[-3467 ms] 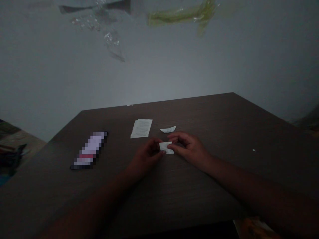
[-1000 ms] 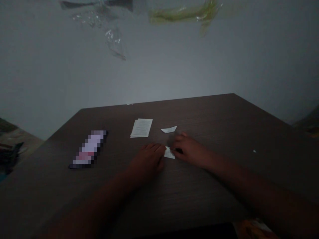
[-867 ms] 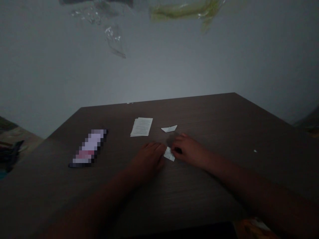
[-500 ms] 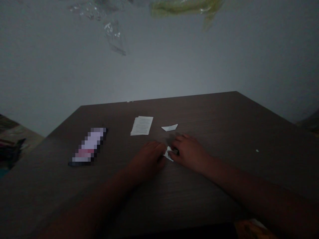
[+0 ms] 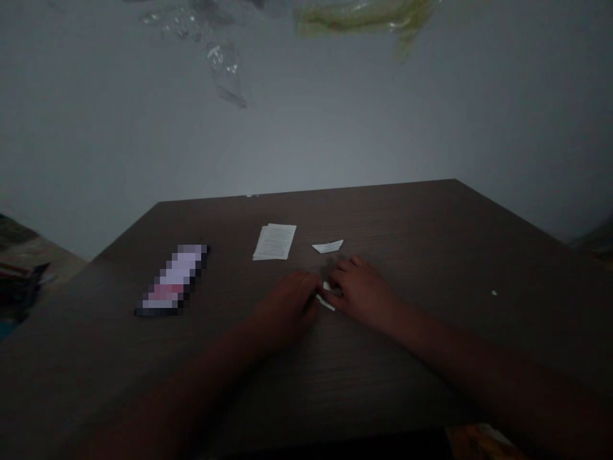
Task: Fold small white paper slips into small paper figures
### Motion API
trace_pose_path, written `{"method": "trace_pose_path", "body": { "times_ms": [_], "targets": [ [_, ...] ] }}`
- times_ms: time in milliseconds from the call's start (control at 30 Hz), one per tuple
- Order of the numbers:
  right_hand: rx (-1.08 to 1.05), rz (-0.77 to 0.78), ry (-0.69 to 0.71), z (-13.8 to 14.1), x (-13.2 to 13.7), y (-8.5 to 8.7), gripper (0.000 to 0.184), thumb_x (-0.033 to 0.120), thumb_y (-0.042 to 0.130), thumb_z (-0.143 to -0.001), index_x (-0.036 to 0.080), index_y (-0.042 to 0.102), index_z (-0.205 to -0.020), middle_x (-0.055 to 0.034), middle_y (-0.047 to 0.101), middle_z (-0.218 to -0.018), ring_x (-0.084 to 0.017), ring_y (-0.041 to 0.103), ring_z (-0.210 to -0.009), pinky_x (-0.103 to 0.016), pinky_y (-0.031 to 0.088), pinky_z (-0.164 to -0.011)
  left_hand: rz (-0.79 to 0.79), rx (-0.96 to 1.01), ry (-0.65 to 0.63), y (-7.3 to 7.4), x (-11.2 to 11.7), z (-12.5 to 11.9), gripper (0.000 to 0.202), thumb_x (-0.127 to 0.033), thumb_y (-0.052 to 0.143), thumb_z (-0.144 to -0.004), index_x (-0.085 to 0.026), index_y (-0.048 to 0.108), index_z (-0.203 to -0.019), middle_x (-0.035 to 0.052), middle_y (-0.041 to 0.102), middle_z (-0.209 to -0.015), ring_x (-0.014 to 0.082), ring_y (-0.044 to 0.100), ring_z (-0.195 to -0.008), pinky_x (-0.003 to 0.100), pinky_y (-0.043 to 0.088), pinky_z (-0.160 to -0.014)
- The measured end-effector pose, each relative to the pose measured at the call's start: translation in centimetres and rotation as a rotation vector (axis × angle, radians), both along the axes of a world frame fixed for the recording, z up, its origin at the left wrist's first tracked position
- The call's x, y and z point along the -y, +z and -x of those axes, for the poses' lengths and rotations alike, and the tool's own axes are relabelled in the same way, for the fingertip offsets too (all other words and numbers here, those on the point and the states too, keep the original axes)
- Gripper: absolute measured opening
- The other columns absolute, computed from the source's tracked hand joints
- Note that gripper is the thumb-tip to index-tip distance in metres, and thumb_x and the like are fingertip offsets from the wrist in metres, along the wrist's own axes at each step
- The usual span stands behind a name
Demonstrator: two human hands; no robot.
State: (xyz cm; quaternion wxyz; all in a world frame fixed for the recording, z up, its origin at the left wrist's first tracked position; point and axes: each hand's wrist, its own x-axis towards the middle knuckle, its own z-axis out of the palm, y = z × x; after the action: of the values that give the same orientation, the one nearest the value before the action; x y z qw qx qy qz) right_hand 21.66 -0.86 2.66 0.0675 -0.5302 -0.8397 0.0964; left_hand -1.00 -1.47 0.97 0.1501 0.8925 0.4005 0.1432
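Observation:
A small piece of folded white paper (image 5: 327,305) lies on the table between my two hands, mostly covered by fingers. My left hand (image 5: 293,305) is closed, its thumb and forefinger pinching the paper's left end. From the right, my right hand (image 5: 360,287) grips the paper, with the thumb laid across it and the other fingers bent on the far side. Just beyond my hands rests a small folded paper boat (image 5: 328,246) with printed lines.
Left of the boat is a stack of printed paper sheets (image 5: 275,241). A phone (image 5: 173,279) with a blurred-out screen lies farther left on the brown table (image 5: 407,217). A white scrap (image 5: 494,292) sits at right. Behind stands a wall (image 5: 335,121) with clear plastic (image 5: 225,67) on it.
My right thumb has moved left across the folded paper, toward my left fingers, and now hides more of it. The view has shifted slightly.

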Motion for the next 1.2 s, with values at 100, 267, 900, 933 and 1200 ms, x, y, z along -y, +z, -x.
{"method": "trace_pose_path", "body": {
  "times_ms": [100, 267, 900, 933, 1200],
  "targets": [
    [-0.086, 0.041, 0.105, -1.5, -0.9, -0.1, 0.026, 0.032, 0.071, -0.120, 0.019, 0.088, -0.105, -0.0138, 0.082, -0.113, -0.033, 0.075, -0.114, -0.056, 0.052, -0.116, -0.011, 0.000, 0.006, -0.4, -0.2, -0.2, 0.024, -0.010, 0.063, -0.111, -0.019, 0.075, -0.130, 0.0134, 0.082, -0.139, 0.0320, 0.077, -0.133, 0.052, 0.062, -0.121],
    [-0.205, 0.100, 0.210, -2.6, -1.0, -0.3, 0.031, 0.024, 0.072, -0.117, 0.020, 0.083, -0.089, -0.0083, 0.077, -0.100, -0.028, 0.074, -0.106, -0.059, 0.048, -0.122, -0.008, -0.042, 0.083, -0.3, -0.8, -0.3, 0.024, -0.007, 0.065, -0.109, -0.022, 0.082, -0.119, 0.0097, 0.085, -0.135, 0.0318, 0.077, -0.130, 0.050, 0.062, -0.118],
    [-0.234, 0.018, 0.466, -1.7, 0.8, -0.8, 0.015, 0.013, 0.074, -0.109, 0.020, 0.086, -0.103, -0.0100, 0.085, -0.112, -0.028, 0.080, -0.111, -0.047, 0.061, -0.113, 0.083, 0.010, 0.063, 0.7, -1.7, 1.1, 0.011, -0.012, 0.070, -0.108, -0.022, 0.076, -0.108, 0.0043, 0.080, -0.112, 0.0259, 0.077, -0.112, 0.042, 0.062, -0.107],
    [-0.239, 0.016, 0.465, -1.7, 0.7, -0.8, 0.015, 0.012, 0.074, -0.108, 0.020, 0.085, -0.102, -0.0094, 0.085, -0.110, -0.027, 0.079, -0.109, -0.046, 0.061, -0.111, 0.104, -0.010, 0.048, 1.0, -1.6, 1.3, 0.008, -0.014, 0.073, -0.107, -0.022, 0.076, -0.109, 0.0045, 0.080, -0.113, 0.0262, 0.077, -0.112, 0.042, 0.062, -0.106],
    [-0.326, 0.018, 0.348, -1.2, -0.3, -2.4, 0.014, 0.008, 0.080, -0.102, 0.022, 0.080, -0.099, -0.0053, 0.083, -0.101, -0.025, 0.077, -0.102, -0.040, 0.058, -0.098, 0.095, -0.099, 0.156, 1.5, 0.0, 0.3, 0.030, -0.028, 0.091, -0.099, -0.022, 0.071, -0.120, 0.0104, 0.081, -0.131, 0.0357, 0.076, -0.127, 0.051, 0.060, -0.116]
  ]
}}
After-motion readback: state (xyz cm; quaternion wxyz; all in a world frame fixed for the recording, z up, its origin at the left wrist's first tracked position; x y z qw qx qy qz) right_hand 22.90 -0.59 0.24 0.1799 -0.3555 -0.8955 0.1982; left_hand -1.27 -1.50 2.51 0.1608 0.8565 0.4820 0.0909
